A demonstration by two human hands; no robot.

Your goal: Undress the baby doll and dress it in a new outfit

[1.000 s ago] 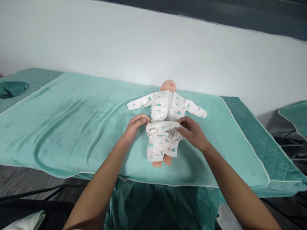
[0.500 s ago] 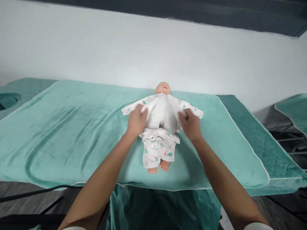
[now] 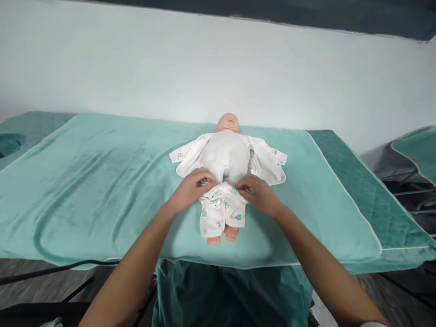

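A baby doll lies on its back, head toward the wall and feet toward me. Its white printed jacket is spread open on both sides, baring the pale cloth torso. The printed pants sit low on the legs, with the bare feet sticking out. My left hand pinches the waistband at its left side. On the right side of the waistband, my right hand is closed in the same way. The fingertips partly hide the gripped fabric.
A light green velvet cover spreads over the bed, with a darker quilted part on the right. Behind it rises a white wall. A black cable runs at lower left.
Both hands have let go of the jacket's front flaps, which now lie open to the sides. They have come down toward me and closed on the pants' waistband.
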